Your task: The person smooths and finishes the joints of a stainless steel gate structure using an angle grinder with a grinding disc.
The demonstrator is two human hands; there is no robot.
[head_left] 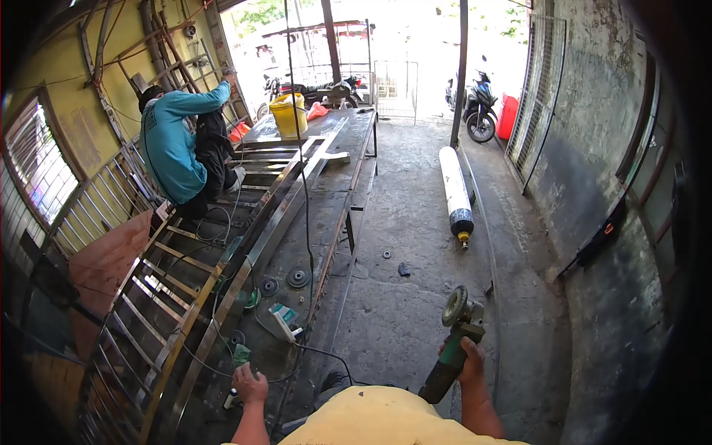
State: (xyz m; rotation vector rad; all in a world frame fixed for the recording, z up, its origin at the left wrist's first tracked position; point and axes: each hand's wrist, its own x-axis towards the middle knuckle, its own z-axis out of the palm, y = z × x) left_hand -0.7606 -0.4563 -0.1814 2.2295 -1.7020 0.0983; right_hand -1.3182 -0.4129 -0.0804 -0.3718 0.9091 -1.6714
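My right hand [472, 361] is wrapped round the body of a green and black angle grinder [449, 362], held upright at my right side. A round disc [455, 305] is fitted at its top end. Over the edge of the work table, my left hand [251, 385] has its fingers loosely bent and apart, with nothing visible in them. Just beyond its fingertips lies a small green item [241, 354]. A white-handled object [231, 398] is close beside the hand. Farther up the table are a green and white box [283, 314] and grinding discs [298, 279].
A long metal grille frame [194, 311] lies along the table's left side. A person in a blue shirt [174, 137] sits on it, near a yellow bucket [288, 115]. A white gas cylinder [454, 185] lies on the floor. A cable [326, 351] crosses the table edge.
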